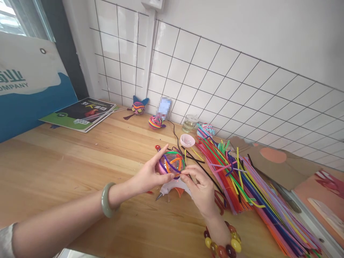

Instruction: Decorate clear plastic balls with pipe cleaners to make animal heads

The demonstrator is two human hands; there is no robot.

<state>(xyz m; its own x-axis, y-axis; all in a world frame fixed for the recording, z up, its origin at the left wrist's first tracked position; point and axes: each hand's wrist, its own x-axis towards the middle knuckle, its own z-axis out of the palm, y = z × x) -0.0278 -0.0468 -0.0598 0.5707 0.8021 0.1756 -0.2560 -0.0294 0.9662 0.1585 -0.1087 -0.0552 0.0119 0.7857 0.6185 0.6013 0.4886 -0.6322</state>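
My left hand (153,170) grips a clear ball (170,166) from its left side, thumb in front. Pink, purple, orange and green pipe cleaners are wound over the ball's surface. At the ball's lower right, the fingers of my right hand (199,186) are pinched on a purple pipe cleaner (176,170) that curves across the front. Below the ball a white glue gun (172,185) lies on the table, nozzle to the left, partly hidden by my right hand. A small red-tipped piece (157,147) shows behind my left fingers.
Bundles of coloured pipe cleaners (225,179) cover the right side. Toward the wall are a pink bowl (187,141), a glass jar (189,123), a phone (164,107) and wrapped figures (138,107). A magazine (80,113) lies at back left; cardboard (274,161) rests at right.
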